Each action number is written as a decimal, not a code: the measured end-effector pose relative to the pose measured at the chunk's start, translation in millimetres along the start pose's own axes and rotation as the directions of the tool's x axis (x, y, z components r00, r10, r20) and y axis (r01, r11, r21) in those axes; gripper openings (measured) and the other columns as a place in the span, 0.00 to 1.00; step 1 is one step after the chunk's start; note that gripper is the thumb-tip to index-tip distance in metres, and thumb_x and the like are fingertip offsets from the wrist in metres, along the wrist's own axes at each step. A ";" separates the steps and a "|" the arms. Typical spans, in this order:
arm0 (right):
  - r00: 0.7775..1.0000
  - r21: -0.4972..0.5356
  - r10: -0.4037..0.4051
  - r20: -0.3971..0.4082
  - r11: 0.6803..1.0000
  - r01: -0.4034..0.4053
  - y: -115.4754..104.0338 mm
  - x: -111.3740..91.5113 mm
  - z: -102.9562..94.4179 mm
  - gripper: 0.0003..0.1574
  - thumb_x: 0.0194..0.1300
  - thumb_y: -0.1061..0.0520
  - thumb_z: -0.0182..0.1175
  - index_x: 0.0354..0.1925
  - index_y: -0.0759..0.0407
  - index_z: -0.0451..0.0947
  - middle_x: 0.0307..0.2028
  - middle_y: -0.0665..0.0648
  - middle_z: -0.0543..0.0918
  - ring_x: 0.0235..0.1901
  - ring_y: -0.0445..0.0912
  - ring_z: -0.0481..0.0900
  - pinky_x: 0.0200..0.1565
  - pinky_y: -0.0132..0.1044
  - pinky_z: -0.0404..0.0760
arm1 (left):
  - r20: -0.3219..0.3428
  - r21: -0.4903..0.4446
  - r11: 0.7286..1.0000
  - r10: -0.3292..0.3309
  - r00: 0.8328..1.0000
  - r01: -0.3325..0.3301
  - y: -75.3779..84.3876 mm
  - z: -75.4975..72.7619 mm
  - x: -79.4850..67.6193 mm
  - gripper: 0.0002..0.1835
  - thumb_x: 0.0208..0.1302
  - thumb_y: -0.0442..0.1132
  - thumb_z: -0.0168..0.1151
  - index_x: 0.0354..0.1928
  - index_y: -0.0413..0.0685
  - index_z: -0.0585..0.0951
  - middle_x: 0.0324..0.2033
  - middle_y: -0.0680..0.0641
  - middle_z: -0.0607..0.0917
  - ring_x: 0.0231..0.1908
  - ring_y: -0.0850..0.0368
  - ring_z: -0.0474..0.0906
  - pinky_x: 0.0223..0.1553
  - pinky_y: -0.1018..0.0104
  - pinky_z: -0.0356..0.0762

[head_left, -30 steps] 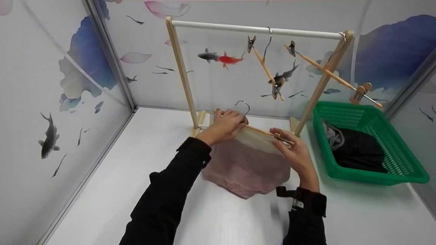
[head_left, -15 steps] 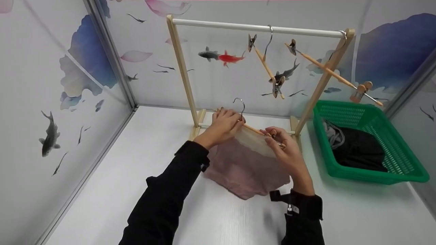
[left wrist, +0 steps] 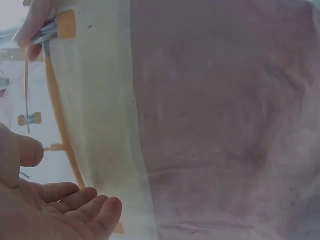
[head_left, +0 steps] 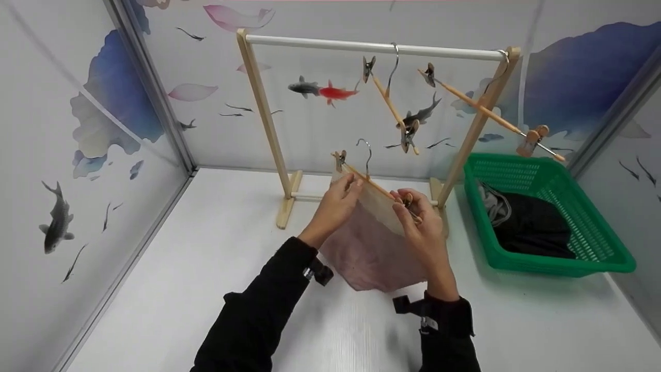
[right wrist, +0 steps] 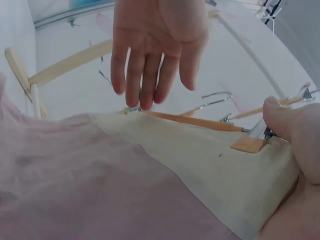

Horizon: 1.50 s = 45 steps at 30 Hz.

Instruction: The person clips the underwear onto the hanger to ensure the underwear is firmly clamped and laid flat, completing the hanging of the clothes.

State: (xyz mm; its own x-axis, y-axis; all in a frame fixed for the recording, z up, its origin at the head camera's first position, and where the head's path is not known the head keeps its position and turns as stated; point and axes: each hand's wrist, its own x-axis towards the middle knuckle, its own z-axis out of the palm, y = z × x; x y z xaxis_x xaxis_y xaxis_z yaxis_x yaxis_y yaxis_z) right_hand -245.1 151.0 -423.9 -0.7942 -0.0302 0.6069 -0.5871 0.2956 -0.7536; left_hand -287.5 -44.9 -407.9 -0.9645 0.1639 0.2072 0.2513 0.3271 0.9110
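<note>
A mauve garment with a cream waistband (head_left: pixel 372 253) hangs from a wooden clip hanger (head_left: pixel 378 189) with a metal hook. The hanger's left clip (head_left: pixel 340 158) grips the band's corner. My right hand (head_left: pixel 424 225) pinches the right clip (head_left: pixel 408 200) at the band's other end; in the right wrist view the thumb (right wrist: pixel 280 117) lies against that clip. My left hand (head_left: pixel 333 206) is beside the hanger bar near its left half. In the right wrist view the left hand's fingers (right wrist: pixel 145 75) stretch out straight, holding nothing.
Behind the hands stands a wooden rack with a white rail (head_left: pixel 320 43). Two more clip hangers hang there, one at the rail's middle (head_left: pixel 387 95), one at the right post (head_left: pixel 483 109). A green basket (head_left: pixel 555 266) on the right holds dark clothing (head_left: pixel 537 227).
My left hand has come off the hanger's left end, moved down and unfolded, uncovering the left clip. The right hand keeps its pinch on the right clip, and the garment is lifted slightly.
</note>
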 end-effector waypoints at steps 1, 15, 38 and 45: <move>1.000 0.007 0.003 -0.005 1.000 -0.003 -2.7 -0.4 2.2 0.20 0.73 0.63 0.60 0.59 0.71 0.74 0.55 0.64 0.84 0.54 0.53 0.83 0.51 0.27 0.79 | 0.005 -0.014 1.000 -0.007 1.000 0.007 0.4 0.6 -0.4 0.35 0.81 0.55 0.43 0.77 0.37 0.60 0.74 0.38 0.64 0.73 0.47 0.60 0.71 0.57 0.61; 0.999 0.124 -0.002 -0.037 0.992 0.007 -25.7 -8.5 24.8 0.21 0.76 0.62 0.57 0.62 0.70 0.73 0.54 0.62 0.82 0.52 0.53 0.81 0.51 0.31 0.79 | -0.070 -0.316 0.942 0.096 0.993 -0.113 1.9 4.9 5.7 0.33 0.82 0.51 0.46 0.76 0.35 0.59 0.76 0.40 0.60 0.75 0.55 0.56 0.71 0.65 0.58; 0.997 0.494 -0.022 0.072 0.870 -0.017 -98.4 29.0 89.7 0.35 0.77 0.60 0.55 0.75 0.71 0.56 0.71 0.69 0.66 0.71 0.55 0.66 0.65 0.46 0.71 | -0.198 -0.474 0.845 0.172 0.965 -0.248 33.8 -72.3 28.8 0.27 0.81 0.39 0.49 0.76 0.39 0.61 0.75 0.45 0.64 0.72 0.58 0.61 0.69 0.68 0.61; 0.986 0.578 -0.129 0.110 0.815 0.042 -127.7 56.7 116.2 0.38 0.78 0.61 0.54 0.76 0.71 0.51 0.74 0.69 0.61 0.73 0.54 0.62 0.67 0.43 0.67 | -0.245 -0.503 0.805 0.217 0.945 -0.315 55.0 -111.3 41.2 0.25 0.80 0.34 0.49 0.74 0.38 0.64 0.74 0.42 0.65 0.71 0.56 0.65 0.68 0.67 0.63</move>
State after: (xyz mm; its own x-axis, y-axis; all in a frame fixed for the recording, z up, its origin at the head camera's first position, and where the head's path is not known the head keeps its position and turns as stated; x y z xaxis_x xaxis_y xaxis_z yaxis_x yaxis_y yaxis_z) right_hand -233.3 0.5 -322.5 -0.7244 -0.1732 0.6672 -0.6020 -0.3126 -0.7348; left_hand -322.5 -123.8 -309.5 -0.8768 -0.0020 0.4808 0.4651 -0.2570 0.8471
